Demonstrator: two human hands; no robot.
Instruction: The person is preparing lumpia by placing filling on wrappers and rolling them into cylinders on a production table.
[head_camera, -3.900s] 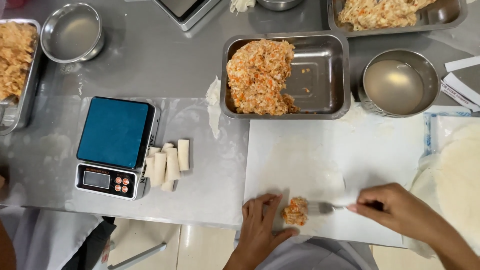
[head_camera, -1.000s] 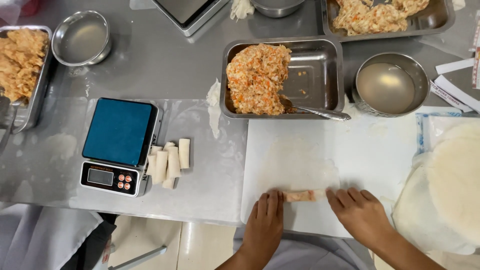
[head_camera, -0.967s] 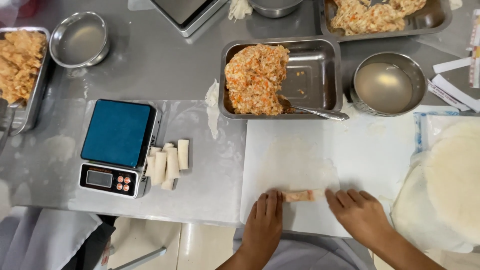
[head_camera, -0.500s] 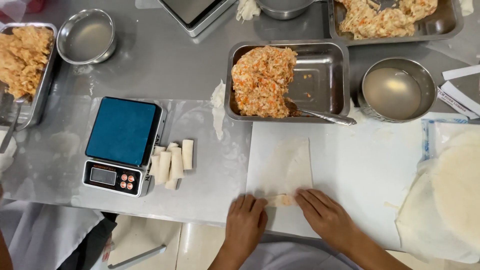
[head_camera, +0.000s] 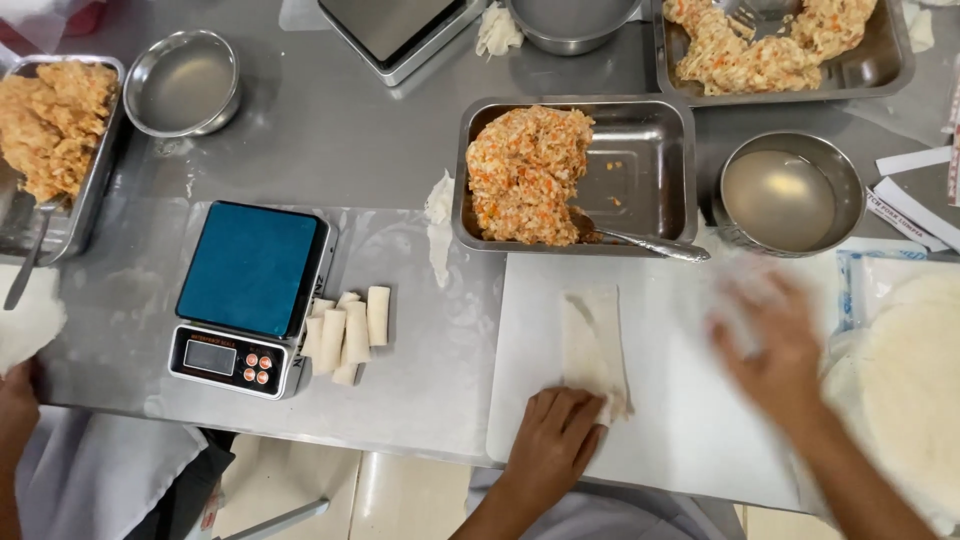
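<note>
My left hand (head_camera: 556, 443) presses down on the near end of a half-rolled thin wrapper (head_camera: 593, 340) lying on the white cutting board (head_camera: 680, 420). The wrapper's free flap stretches away from me. My right hand (head_camera: 775, 345) is blurred, lifted over the right part of the board, fingers apart and holding nothing, close to a steel bowl of cloudy liquid (head_camera: 785, 195). Behind the board sits a steel tray of orange shredded filling (head_camera: 530, 175) with a spoon (head_camera: 640, 242) resting in it.
A blue-topped digital scale (head_camera: 250, 290) stands left, with several finished rolls (head_camera: 345, 325) beside it. A stack of round wrappers (head_camera: 915, 380) lies at the right. Other filling trays (head_camera: 60, 150) (head_camera: 780, 50) and a bowl (head_camera: 185, 85) sit at the back. Another person's hand (head_camera: 18, 395) shows at far left.
My right hand has left the roll and swung up and right toward the liquid bowl. My left hand stays on the rolled end. The wrapper's flap now lies unrolled ahead.
</note>
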